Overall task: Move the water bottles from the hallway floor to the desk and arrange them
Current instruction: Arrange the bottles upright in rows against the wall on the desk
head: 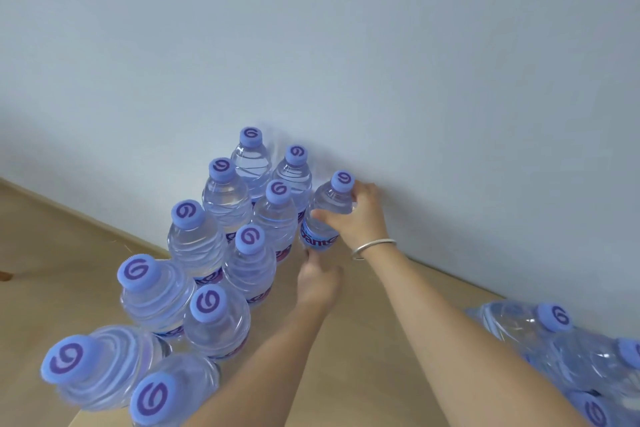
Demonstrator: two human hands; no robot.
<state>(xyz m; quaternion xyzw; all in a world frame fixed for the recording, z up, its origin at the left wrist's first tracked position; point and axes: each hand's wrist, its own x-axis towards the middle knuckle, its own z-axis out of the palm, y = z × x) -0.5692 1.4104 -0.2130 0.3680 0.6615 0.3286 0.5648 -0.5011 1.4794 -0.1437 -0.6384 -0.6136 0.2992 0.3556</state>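
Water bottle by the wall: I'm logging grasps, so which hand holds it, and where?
Right hand grips the tilted water bottle around its upper body; left hand is at its base.

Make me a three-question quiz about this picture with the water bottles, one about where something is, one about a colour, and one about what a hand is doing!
1. Where do the standing bottles stand?
A. In two rows on the desk, running to the wall
B. In a sink
C. On a shelf

2. What colour are the caps?
A. Red
B. Light purple-blue with a darker swirl
C. Green

3. What is the right hand doing?
A. Resting flat
B. Pointing at the wall
C. Gripping a tilted bottle

Answers:
A, the two rows stand on the wooden top;
B, every cap shows that colour;
C, fingers curl round the leaning bottle by the wall.
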